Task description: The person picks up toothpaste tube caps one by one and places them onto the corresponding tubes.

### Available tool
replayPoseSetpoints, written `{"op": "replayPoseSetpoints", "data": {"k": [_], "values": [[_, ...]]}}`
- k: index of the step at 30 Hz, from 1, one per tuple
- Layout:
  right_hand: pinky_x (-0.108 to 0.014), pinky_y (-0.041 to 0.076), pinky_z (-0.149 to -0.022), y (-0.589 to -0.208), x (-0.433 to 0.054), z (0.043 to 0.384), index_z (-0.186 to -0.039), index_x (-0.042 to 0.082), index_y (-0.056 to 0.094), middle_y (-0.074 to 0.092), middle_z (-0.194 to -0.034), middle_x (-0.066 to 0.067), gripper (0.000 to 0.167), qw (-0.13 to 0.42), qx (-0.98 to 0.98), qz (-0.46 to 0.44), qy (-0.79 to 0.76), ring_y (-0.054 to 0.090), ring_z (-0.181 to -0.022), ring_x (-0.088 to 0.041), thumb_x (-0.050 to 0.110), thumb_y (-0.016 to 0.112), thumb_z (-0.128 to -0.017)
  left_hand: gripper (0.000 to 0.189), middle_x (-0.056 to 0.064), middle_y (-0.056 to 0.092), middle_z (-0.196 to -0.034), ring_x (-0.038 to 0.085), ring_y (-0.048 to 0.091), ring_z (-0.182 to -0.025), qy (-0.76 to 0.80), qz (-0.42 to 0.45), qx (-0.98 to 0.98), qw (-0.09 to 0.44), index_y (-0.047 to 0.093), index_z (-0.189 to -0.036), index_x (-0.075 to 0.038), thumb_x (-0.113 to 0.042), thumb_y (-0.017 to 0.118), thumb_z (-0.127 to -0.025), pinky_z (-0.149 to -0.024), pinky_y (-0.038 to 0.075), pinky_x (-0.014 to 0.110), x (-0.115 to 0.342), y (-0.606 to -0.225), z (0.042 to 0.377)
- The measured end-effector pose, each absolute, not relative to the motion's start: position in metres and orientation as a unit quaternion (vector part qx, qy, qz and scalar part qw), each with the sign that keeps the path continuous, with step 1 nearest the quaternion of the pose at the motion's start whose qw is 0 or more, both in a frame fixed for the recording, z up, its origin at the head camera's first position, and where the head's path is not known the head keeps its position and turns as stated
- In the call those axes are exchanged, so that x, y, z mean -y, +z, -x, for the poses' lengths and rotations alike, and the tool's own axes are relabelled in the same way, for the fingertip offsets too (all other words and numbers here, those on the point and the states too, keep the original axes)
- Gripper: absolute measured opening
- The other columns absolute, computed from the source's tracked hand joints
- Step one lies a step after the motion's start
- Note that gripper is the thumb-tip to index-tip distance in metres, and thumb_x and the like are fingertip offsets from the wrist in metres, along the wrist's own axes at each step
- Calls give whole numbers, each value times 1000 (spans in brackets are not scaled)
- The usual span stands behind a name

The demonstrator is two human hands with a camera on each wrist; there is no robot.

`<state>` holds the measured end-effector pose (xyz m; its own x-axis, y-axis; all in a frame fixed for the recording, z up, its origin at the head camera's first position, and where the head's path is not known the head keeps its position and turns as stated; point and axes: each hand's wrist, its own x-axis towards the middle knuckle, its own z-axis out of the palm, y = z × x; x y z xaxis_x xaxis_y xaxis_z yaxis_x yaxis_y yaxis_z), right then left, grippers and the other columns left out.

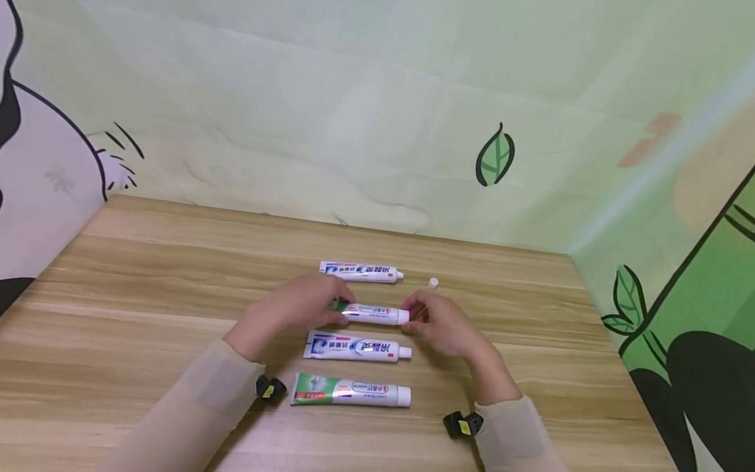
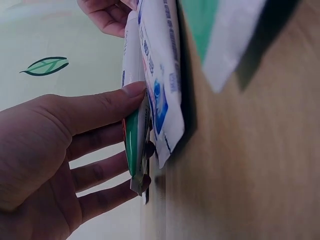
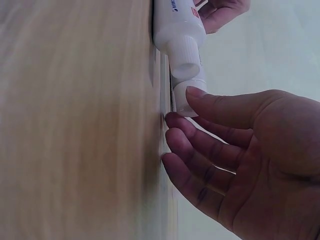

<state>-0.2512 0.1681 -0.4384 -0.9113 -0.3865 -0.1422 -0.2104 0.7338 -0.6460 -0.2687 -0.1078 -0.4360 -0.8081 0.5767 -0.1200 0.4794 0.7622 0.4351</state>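
Observation:
My left hand (image 1: 301, 301) grips a green-and-white toothpaste tube (image 1: 374, 314) near its tail end, thumb on the near side and fingers beyond. At the other end, the thumb and fingers of my right hand (image 1: 442, 321) pinch its white cap (image 3: 186, 98). In the left wrist view the green tail (image 2: 131, 140) shows between thumb and fingers. Behind this tube lies a blue-and-white toothpaste tube (image 1: 362, 272), its narrow nozzle bare. A small loose white cap (image 1: 433, 283) sits to the right of that nozzle.
Nearer to me lie a capped blue-and-white toothpaste tube (image 1: 354, 347) and a capped green-and-white one (image 1: 350, 391), roughly parallel, caps to the right. All are on a wooden table (image 1: 177, 262). A printed cloth wall (image 1: 295, 118) rises behind the table's far edge.

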Motion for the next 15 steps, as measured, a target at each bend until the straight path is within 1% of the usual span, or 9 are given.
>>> {"op": "replayPoseSetpoints", "data": {"k": [5,9,15], "values": [[-38,54,-88,-441,-168,253,-113,7,68,71,-101,-4,19,133,-924,167,-318,64,-93,-16,9,74,-94,36,4,71,-130,25,65,-122,192,-289,-930,121,73,-128,-17,-28,77,-94,-107,52,45,107,-437,269],[-37,53,-87,-442,-168,253,-112,8,68,70,-101,-3,19,133,-925,163,-315,64,-92,-16,9,74,-94,36,5,70,-129,26,66,-119,190,-297,-928,120,73,-128,-16,-27,77,-94,-105,53,45,106,-437,268],[-35,53,-85,-441,-168,253,-111,8,68,69,-100,-3,18,130,-928,161,-310,63,-91,-15,9,74,-94,37,4,71,-126,24,67,-116,185,-299,-929,117,72,-128,-15,-29,77,-94,-103,54,44,104,-437,267]]}}
